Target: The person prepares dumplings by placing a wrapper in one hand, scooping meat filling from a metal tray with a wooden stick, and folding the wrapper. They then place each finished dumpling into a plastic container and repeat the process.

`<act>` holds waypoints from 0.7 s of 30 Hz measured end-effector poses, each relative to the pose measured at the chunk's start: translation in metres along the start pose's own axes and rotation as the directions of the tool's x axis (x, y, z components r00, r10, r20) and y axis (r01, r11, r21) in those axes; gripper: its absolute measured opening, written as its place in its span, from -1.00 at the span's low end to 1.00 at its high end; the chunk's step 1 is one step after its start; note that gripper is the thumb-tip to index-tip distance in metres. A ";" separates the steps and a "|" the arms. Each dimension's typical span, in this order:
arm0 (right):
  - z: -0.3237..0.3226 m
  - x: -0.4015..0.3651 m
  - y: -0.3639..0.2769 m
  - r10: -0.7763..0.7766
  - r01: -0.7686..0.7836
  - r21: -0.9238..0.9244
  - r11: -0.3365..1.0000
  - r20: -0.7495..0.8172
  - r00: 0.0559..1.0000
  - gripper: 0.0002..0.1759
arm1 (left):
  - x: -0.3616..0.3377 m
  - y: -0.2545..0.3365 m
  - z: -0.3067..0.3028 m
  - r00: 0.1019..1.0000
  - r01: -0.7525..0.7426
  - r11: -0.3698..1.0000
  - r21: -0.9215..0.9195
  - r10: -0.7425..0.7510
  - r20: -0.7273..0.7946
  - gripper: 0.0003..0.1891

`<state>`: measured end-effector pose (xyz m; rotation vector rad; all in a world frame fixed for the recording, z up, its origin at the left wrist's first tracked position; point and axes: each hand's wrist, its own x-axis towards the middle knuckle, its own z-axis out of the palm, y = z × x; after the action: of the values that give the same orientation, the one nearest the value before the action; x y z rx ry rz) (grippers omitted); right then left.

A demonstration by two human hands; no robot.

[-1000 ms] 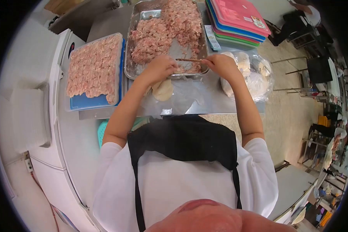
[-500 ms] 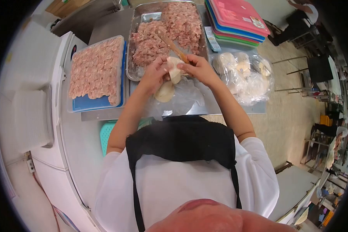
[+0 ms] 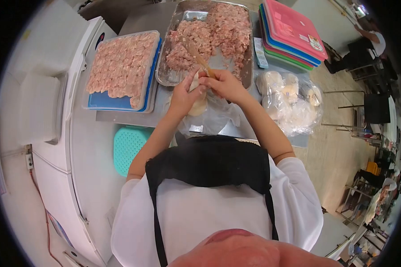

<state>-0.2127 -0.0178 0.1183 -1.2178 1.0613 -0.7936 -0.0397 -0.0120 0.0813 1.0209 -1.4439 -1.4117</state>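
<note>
My left hand (image 3: 183, 95) is closed on a thin, pale dough wrapper (image 3: 194, 82), folded up between the fingers. My right hand (image 3: 227, 85) grips a flat wooden spatula (image 3: 200, 59), its blade smeared with meat and pointing away over the pan; its fingertips also meet the wrapper. Whatever lies inside the fold is hidden by the fingers. Just below my hands, more round wrappers (image 3: 199, 107) lie on a crumpled plastic bag (image 3: 218, 116). Beyond them, a metal pan (image 3: 161, 73) holds a large mass of pinkish minced meat (image 3: 229, 26).
To the left, a tray of filled dumplings (image 3: 120, 62) in rows rests on a blue lid (image 3: 103, 102). Bagged wrappers (image 3: 289, 100) sit on the right, below stacked coloured lids (image 3: 294, 26). A turquoise basket (image 3: 130, 149) is under the table edge. Another person (image 3: 365, 44) is far right.
My hands have drawn the wrapper more closed, so less of it shows. The spatula stays in my right hand. The whole view has shifted, with the table contents appearing farther right.
</note>
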 end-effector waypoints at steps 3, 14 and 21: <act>-0.006 0.004 0.009 -0.060 0.058 0.042 0.997 0.055 0.997 -0.65 | 0.007 -0.021 -0.007 0.978 0.210 0.821 -0.530 -0.171 0.122 -0.51; 0.016 0.000 0.013 -0.376 0.218 -0.550 0.806 -0.191 0.907 -0.66 | 0.009 -0.018 0.001 0.964 0.214 0.654 -0.726 -0.262 0.049 -0.61; 0.022 -0.007 -0.001 -0.295 0.091 -0.547 0.832 -0.298 0.908 -0.68 | 0.005 -0.009 -0.002 0.938 0.283 0.530 -0.800 -0.328 0.114 -0.64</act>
<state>-0.1943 -0.0044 0.1214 -1.7059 1.5518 -0.9542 -0.0394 -0.0179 0.0724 0.6848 -0.4094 -2.0041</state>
